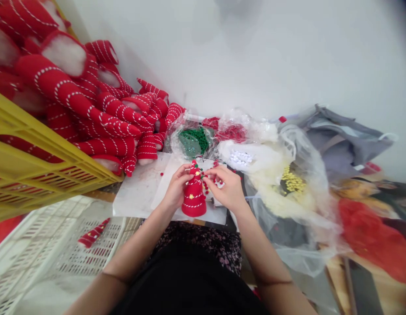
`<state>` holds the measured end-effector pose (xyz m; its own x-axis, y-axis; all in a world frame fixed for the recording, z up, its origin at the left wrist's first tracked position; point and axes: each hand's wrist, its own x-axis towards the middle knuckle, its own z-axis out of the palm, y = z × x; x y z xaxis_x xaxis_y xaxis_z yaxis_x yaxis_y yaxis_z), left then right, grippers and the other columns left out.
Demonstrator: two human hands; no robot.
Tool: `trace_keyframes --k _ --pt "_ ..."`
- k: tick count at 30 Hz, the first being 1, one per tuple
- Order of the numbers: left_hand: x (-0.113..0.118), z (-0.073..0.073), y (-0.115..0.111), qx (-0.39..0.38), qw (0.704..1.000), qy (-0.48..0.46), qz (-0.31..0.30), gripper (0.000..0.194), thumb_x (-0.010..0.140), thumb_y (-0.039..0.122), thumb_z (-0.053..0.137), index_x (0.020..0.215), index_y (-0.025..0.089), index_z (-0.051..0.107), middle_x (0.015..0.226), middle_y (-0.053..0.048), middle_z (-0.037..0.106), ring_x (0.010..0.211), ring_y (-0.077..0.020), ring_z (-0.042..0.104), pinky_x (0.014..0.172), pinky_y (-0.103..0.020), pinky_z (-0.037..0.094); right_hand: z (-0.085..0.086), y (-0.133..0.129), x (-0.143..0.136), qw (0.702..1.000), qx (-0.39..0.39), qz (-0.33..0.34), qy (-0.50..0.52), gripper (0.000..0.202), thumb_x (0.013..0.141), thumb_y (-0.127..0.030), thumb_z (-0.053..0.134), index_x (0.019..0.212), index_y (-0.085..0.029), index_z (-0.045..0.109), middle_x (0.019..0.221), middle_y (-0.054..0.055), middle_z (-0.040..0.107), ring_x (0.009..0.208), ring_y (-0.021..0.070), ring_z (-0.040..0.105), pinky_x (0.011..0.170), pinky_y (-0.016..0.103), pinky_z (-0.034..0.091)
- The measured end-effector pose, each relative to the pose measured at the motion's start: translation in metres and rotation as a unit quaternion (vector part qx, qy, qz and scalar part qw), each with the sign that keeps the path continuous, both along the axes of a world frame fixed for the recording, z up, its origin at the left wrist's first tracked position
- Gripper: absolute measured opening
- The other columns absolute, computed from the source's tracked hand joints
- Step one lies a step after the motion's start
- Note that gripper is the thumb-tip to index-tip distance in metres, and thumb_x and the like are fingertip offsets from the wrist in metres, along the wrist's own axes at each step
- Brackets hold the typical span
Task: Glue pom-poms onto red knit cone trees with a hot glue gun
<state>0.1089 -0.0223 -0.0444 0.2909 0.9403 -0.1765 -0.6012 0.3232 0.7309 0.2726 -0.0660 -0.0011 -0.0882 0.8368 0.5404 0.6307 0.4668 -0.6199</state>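
From the camera on my head, I see my left hand [175, 188] closed around the upper left side of a red cone [194, 197], which stands nearly upright over white paper [133, 194], right in front of my black top [183, 280]. The cone is wound with white dotted cord and carries pale yellow and green dots, its tip up and its wide base towards me. My right hand [229, 189] is narrow, thumb and fingers drawn together at the cone's upper right side, and I cannot tell whether they pinch something small or only the cone. Just beyond lie green beads [194, 142] in clear plastic, with red beads [232, 132] beside them, then white beads [241, 158] and, further right, yellow beads [293, 180] in a plastic bag. A grey bag [340, 140] leans near the wall [288, 65], and red material [373, 236] lies at the far right. To my left, a yellow crate [42, 162] is heaped with striped red cones [61, 83], and below it a white basket [81, 258] holds a small decorated cone [93, 234] on its side
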Motion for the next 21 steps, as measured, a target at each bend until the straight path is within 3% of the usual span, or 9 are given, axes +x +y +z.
trace_keyframes --k 4,7,10,13,15,16,18,21 --pt "0.0 0.0 0.0 -0.005 1.0 -0.009 0.002 0.036 0.062 0.014 0.079 0.097 0.02 0.07 0.084 0.001 0.073 0.074 -0.0151 0.065 0.071 -0.025 0.049 -0.001 -0.002 -0.002 0.997 -0.05 0.046 -0.035 0.008 0.093 -0.024 0.067 0.089 -0.021 0.073 0.078 0.004 0.069 0.071 0.0192 0.064 0.071 0.032 0.054" --pt "-0.001 -0.001 0.0 -0.011 1.0 -0.007 0.007 0.036 0.062 0.014 0.079 0.097 0.02 0.069 0.084 0.002 0.073 0.072 -0.0145 0.065 0.07 -0.025 0.05 0.002 -0.007 -0.003 0.999 -0.046 0.028 0.008 0.015 0.097 -0.025 0.063 0.085 -0.022 0.071 0.079 0.003 0.07 0.068 0.0178 0.062 0.068 0.031 0.052" --pt "-0.004 -0.003 0.001 -0.032 0.999 -0.003 0.013 0.037 0.062 0.015 0.08 0.097 0.021 0.067 0.081 0.003 0.072 0.067 -0.0141 0.065 0.067 -0.026 0.049 0.006 -0.013 0.003 0.99 0.017 -0.071 0.124 0.012 0.097 -0.031 0.066 0.087 -0.024 0.07 0.078 0.001 0.068 0.066 0.0173 0.061 0.065 0.03 0.051" --pt "-0.008 -0.006 0.005 -0.055 0.998 -0.011 0.019 0.038 0.062 0.015 0.08 0.097 0.021 0.067 0.08 0.004 0.072 0.065 -0.0138 0.064 0.065 -0.026 0.049 0.003 -0.012 0.029 0.926 0.141 -0.247 0.249 0.015 0.097 -0.037 0.066 0.09 -0.023 0.065 0.077 0.0 0.065 0.064 0.0173 0.059 0.064 0.031 0.051" --pt "-0.01 -0.008 0.009 -0.074 0.997 -0.026 0.024 0.037 0.061 0.014 0.079 0.096 0.02 0.068 0.081 0.003 0.073 0.066 -0.0138 0.065 0.065 -0.026 0.049 -0.004 -0.008 0.054 0.891 0.166 -0.347 0.24 0.021 0.095 -0.041 0.065 0.086 -0.023 0.063 0.071 -0.001 0.059 0.06 0.0176 0.055 0.062 0.032 0.05" --pt "-0.011 -0.009 0.01 -0.084 0.996 -0.035 0.025 0.037 0.06 0.013 0.079 0.095 0.02 0.069 0.081 0.002 0.073 0.066 -0.0137 0.065 0.065 -0.025 0.049 -0.008 -0.005 0.066 0.9 0.137 -0.367 0.191 0.023 0.093 -0.041 0.067 0.081 -0.023 0.062 0.069 0.0 0.058 0.06 0.0184 0.055 0.064 0.034 0.051" --pt "-0.012 -0.01 0.014 -0.097 0.993 -0.056 0.025 0.034 0.06 0.012 0.077 0.093 0.019 0.07 0.08 0.002 0.073 0.066 -0.0135 0.064 0.065 -0.025 0.049 -0.016 -0.002 0.083 0.936 0.037 -0.344 0.057 0.018 0.087 -0.037 0.069 0.081 -0.021 0.067 0.075 0.004 0.063 0.066 0.0215 0.059 0.07 0.038 0.054" --pt "-0.012 -0.012 0.017 -0.097 0.992 -0.073 0.02 0.03 0.062 0.012 0.075 0.091 0.019 0.071 0.081 0.001 0.073 0.068 -0.0148 0.065 0.068 -0.027 0.052 -0.023 -0.007 0.08 0.975 -0.066 -0.212 -0.027 0.022 0.087 -0.03 0.064 0.103 -0.019 0.075 0.1 0.012 0.072 0.077 0.0242 0.066 0.072 0.04 0.056"
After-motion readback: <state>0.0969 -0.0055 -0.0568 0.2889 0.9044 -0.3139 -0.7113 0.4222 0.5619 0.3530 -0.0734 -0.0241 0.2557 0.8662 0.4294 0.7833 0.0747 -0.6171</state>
